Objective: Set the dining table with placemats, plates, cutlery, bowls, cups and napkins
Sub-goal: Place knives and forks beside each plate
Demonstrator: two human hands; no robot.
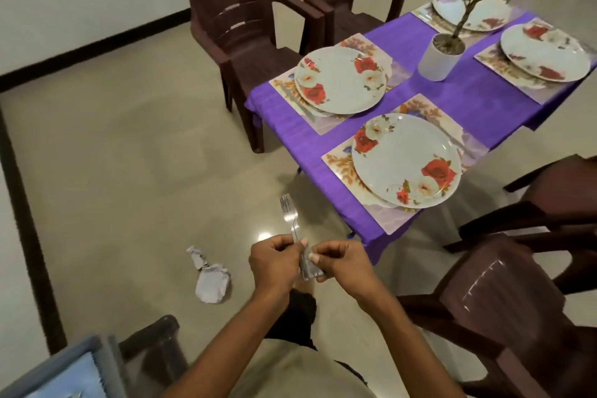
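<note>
Above the floor, left hand (274,260) and right hand (339,260) both pinch a bundle of forks (295,236)

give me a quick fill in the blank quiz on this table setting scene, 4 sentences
1. Both hands, left hand and right hand, hold a bunch of ____.
2. The tablecloth is ____ in colour.
3. The number of placemats with plates on the table is ____.
4. The crumpled paper lies on the ____.

Missing words: forks; purple; four; floor
</note>
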